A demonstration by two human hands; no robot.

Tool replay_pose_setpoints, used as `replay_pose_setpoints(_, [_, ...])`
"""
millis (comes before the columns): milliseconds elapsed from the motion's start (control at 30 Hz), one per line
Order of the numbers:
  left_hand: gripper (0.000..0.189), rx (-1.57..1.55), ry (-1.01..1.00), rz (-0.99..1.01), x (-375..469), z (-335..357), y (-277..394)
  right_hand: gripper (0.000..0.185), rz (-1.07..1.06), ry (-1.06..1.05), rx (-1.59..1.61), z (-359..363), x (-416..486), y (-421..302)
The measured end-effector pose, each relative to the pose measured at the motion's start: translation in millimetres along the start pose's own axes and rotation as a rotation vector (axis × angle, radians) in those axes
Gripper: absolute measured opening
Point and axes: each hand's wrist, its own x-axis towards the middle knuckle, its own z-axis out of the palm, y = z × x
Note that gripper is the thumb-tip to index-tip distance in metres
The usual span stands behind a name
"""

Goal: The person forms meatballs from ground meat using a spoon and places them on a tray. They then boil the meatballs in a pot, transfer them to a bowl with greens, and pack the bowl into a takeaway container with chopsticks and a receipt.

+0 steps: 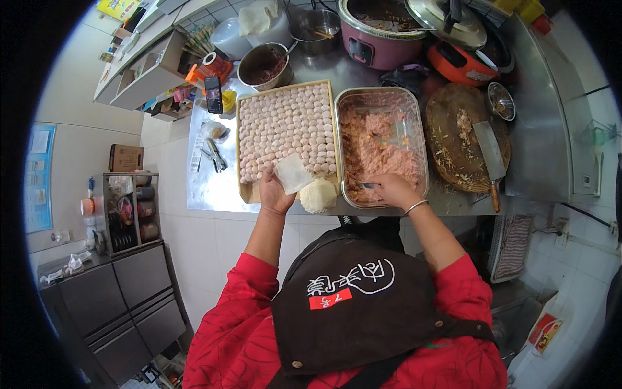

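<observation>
My left hand point(276, 190) holds a square dough wrapper point(293, 174) at the near edge of a wooden tray point(251, 194). Rows of small filled dumplings point(286, 126) cover most of that tray. A stack of wrappers point(318, 195) lies beside my left hand, at the tray's near right corner. My right hand point(396, 190) grips a small metal spreading tool point(366, 185), its tip in the pink minced filling point(384, 158). The filling lies in a steel pan point(424, 160) to the right of the tray. The tool's handle is hidden in my fingers.
On the right, a cleaver point(490, 150) lies on a round chopping board point(442, 141) beside a small metal bowl point(501, 101). Behind the trays stand a steel bowl of dark paste point(265, 65) and a pink cooker point(381, 48). A phone point(213, 95) and metal tongs point(215, 155) are at left.
</observation>
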Motion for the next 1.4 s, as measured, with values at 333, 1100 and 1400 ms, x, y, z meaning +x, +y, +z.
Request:
replay_pose_setpoints(333, [0.040,0.104,0.230,-0.011,4,21,-22,0.032,0.078,-0.193,0.409,-14,-4,13])
replay_pose_setpoints(1100, [0.038,0.157,0.428,-0.139,1,8,-40,0.031,0.136,-0.179,0.564,-12,-10,10])
replay_pose_setpoints(1400, [0.038,0.207,0.380,-0.175,2,12,-49,0.031,0.027,-0.150,0.425,-29,-18,10])
